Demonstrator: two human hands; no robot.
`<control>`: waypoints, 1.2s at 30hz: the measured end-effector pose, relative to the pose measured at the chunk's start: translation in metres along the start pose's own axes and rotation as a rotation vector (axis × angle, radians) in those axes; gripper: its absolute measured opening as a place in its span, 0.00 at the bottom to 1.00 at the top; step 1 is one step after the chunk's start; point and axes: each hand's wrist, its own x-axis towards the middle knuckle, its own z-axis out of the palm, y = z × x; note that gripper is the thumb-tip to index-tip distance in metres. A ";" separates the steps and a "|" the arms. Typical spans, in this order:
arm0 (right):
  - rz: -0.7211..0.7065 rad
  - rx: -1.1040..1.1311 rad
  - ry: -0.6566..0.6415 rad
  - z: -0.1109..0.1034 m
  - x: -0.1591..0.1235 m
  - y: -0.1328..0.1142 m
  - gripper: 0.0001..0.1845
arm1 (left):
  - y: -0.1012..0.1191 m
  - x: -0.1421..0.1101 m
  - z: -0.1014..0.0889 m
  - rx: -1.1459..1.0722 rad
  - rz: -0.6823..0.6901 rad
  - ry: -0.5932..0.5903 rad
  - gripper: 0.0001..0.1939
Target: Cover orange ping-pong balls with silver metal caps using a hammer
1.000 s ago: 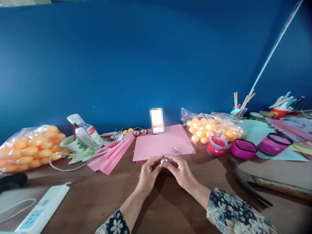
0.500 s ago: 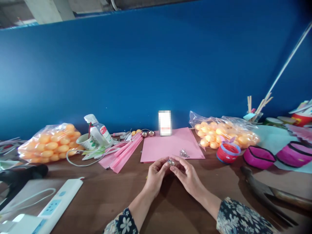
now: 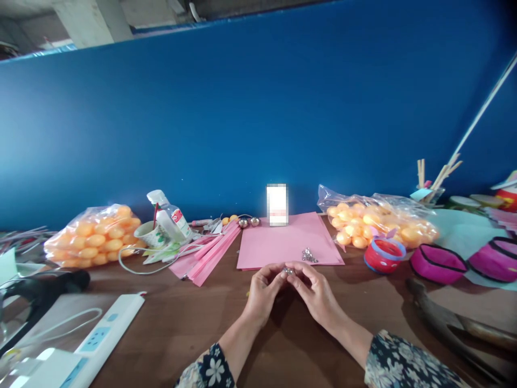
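Both of my hands meet just in front of a stack of pink paper (image 3: 274, 245) on the brown table. My left hand (image 3: 264, 288) is closed, its thumb and fingers pinching a small shiny silver piece (image 3: 288, 271). From the other side my right hand (image 3: 313, 288) grips the same piece with thumb and fingertips. Fingers cover most of it, so its exact kind does not show. A little heap of similar silver bits (image 3: 308, 255) lies on the paper's near right part, beyond my right hand. Two silver balls (image 3: 249, 222) rest at the paper's far left corner.
Bags of orange balls stand left (image 3: 92, 237) and right (image 3: 363, 221). A claw hammer (image 3: 448, 323) lies at right, below a red cup (image 3: 384, 256) and magenta fabric rings (image 3: 438, 264). A white power strip (image 3: 105, 334), cable and bottle (image 3: 172, 218) are at left.
The view has swung left and tilted slightly, so the scene shifts rightward. My thumbs have drawn closer over the silver piece, which shows less now. Both hands keep hold.
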 end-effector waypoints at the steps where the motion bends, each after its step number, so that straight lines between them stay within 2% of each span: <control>1: -0.029 -0.014 -0.004 0.000 0.000 0.000 0.12 | 0.000 0.000 0.000 -0.027 -0.002 0.008 0.14; 4: -0.121 -0.070 0.001 0.001 0.000 -0.002 0.11 | 0.001 0.000 0.001 -0.063 -0.024 0.028 0.16; 6: -0.137 -0.089 0.013 0.001 0.000 -0.002 0.12 | 0.001 0.000 0.001 -0.031 -0.028 -0.002 0.16; 11: 0.042 0.053 -0.001 0.000 -0.001 -0.001 0.20 | 0.000 0.000 -0.001 0.028 -0.007 -0.044 0.16; 14: 0.110 0.114 -0.007 -0.001 0.000 0.001 0.17 | 0.000 0.001 -0.003 0.032 0.013 -0.045 0.17; 24: 0.136 0.180 0.000 0.000 0.004 0.006 0.17 | 0.001 0.001 -0.003 0.039 0.037 -0.054 0.15; 30: 0.127 0.211 -0.028 0.002 0.001 -0.001 0.19 | -0.001 0.002 -0.003 -0.013 0.028 -0.025 0.13; 36: 0.143 0.165 0.003 -0.001 0.003 -0.005 0.19 | 0.000 0.001 -0.003 0.041 0.027 -0.037 0.16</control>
